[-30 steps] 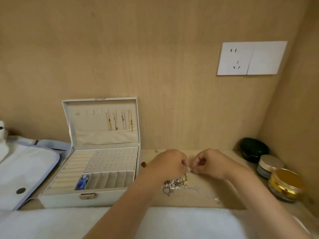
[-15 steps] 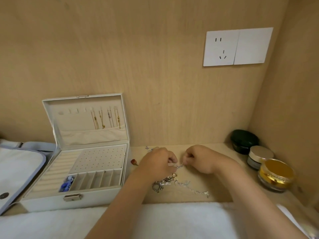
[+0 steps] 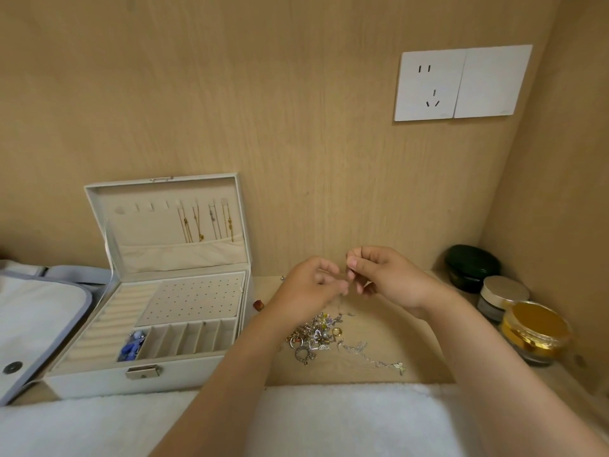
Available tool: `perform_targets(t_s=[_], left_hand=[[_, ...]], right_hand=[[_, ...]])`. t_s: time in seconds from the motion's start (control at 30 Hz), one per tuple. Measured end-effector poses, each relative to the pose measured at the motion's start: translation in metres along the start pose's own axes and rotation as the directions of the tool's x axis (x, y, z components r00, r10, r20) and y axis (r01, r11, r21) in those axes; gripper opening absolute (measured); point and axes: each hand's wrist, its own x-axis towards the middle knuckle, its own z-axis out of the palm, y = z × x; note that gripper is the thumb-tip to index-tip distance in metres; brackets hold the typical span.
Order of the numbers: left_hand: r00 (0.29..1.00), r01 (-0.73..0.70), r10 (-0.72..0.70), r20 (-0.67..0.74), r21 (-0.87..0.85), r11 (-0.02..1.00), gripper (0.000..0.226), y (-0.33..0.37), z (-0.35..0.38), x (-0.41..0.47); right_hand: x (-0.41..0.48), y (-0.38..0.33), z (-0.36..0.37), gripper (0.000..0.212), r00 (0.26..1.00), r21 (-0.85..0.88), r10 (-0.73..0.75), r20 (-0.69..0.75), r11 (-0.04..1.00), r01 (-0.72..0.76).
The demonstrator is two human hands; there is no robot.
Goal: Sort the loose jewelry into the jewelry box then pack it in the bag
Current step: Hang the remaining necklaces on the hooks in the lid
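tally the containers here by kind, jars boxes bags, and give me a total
jars: 3 (dark green jar, silver-lidded jar, gold jar)
jewelry box: 1
bag: 1
total: 5

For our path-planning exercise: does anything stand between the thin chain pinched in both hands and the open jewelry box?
Nothing visible blocks it. The jewelry box stands open, lid up, left of the thin chain. Only a small red piece lies on the shelf by the box's right wall, low enough, probably, to pass over.
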Motion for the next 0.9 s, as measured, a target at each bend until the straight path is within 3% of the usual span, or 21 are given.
perform_targets(t_s=[0.1,0.23,0.47,0.57,0.7,0.9], left_hand=[[1.0,0.0,0.0,0.008,-0.063,0.998,0.002,0.009,-0.005,-0.003],[0.999,-0.033,0.028,-0.044,-0.124,0.992,0.003,0.012,-0.006,-0.004],[0.992,-0.052,0.032,-0.123,-0.163,0.985,0.004,0.011,-0.01,-0.002],[0.992,-0.011,-0.006,-0.127,-0.132,0.991,0.006,0.013,-0.013,-0.001],[0.995,0.091,-0.096,-0.001,-0.309,0.947,0.013,0.017,-0.018,-0.001],[0.996,0.085,-0.074,0.041,-0.51,0.856,0.019,0.023,-0.024,0.0]], right_hand=[[0.0,-0.001,0.0,0.024,0.999,0.124,0.002,-0.044,0.992,0.004],[0.004,0.001,0.007,0.021,0.996,0.284,0.044,-0.078,0.959,-0.02],[0.002,0.005,0.016,0.013,0.989,0.535,0.126,0.08,0.832,-0.149],[0.002,0.008,0.014,0.02,0.99,0.403,0.113,0.089,0.905,-0.139],[0.002,0.01,0.013,0.02,0.992,0.241,0.102,0.074,0.963,-0.117],[0.0,0.0,0.009,0.02,0.994,0.117,0.088,-0.072,0.99,-0.079]])
